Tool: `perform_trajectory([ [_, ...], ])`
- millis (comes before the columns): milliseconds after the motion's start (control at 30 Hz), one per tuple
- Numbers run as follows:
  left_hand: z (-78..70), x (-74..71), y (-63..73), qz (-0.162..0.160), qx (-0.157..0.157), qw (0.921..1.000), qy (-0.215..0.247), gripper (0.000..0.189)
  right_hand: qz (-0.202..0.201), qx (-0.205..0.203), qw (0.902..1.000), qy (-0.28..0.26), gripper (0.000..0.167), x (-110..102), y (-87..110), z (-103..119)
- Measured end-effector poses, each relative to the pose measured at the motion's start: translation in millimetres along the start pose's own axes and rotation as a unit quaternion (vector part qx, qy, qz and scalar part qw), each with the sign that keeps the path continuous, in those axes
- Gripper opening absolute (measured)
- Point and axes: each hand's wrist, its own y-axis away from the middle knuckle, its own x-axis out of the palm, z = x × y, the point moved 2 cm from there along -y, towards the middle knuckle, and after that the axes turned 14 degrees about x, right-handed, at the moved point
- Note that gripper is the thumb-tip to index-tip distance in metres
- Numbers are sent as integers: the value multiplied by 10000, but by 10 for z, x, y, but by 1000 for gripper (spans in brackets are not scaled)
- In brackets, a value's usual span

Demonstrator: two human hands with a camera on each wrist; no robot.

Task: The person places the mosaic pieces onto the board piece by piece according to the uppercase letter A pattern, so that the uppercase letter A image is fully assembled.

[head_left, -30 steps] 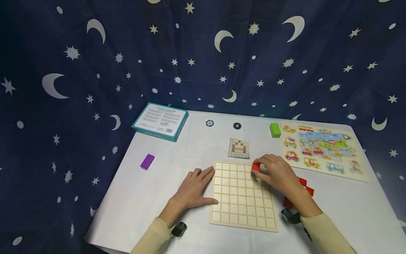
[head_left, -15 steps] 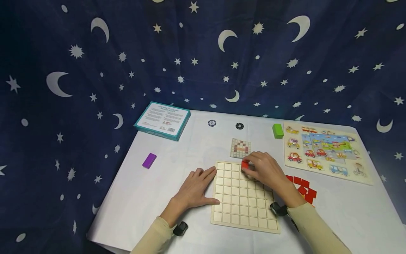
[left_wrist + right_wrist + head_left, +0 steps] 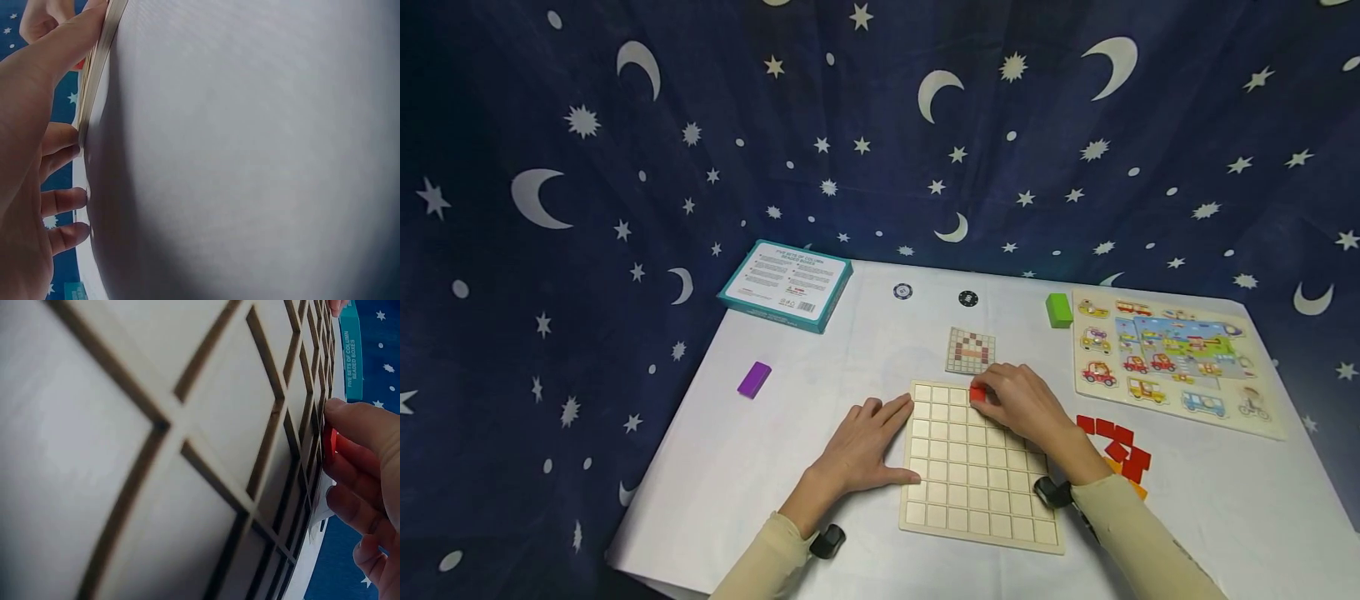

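A pale wooden grid board [image 3: 967,476] lies flat in front of me in the head view. My right hand [image 3: 1028,406] pinches a red square tile [image 3: 976,394] between thumb and fingers at the board's far row, just right of three bare squares. The right wrist view shows the same red tile [image 3: 330,441] down at the grid, partly covered by the thumb [image 3: 362,422]. Along the board's left edge rests my left hand [image 3: 859,450], fingers extended and spread, thumb tip on the rim. The left wrist view has its fingertips [image 3: 70,142] against the board's side.
Behind the board lies a small pattern card [image 3: 971,350]. Several loose red tiles [image 3: 1105,427] and orange tiles [image 3: 1138,489] lie by the right forearm. Farther off are a vehicle puzzle [image 3: 1195,404], green block [image 3: 1059,311], two chips [image 3: 903,292], teal box [image 3: 786,283] and purple block [image 3: 754,379].
My right hand has moved left along the far row with the red tile and come down slightly, uncovering more loose tiles. The left hand stays at the board's edge.
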Motion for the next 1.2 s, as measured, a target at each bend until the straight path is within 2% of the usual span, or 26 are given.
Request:
perform_trajectory([
  [633, 15, -1, -11, -75, 36, 10000, 6, 115, 161, 14, 9999, 53, 30, 28, 2, -10],
  [1200, 12, -13, -8, -34, 22, 10000, 36, 114, 143, -35, 9999, 21, 29, 36, 5, -19],
])
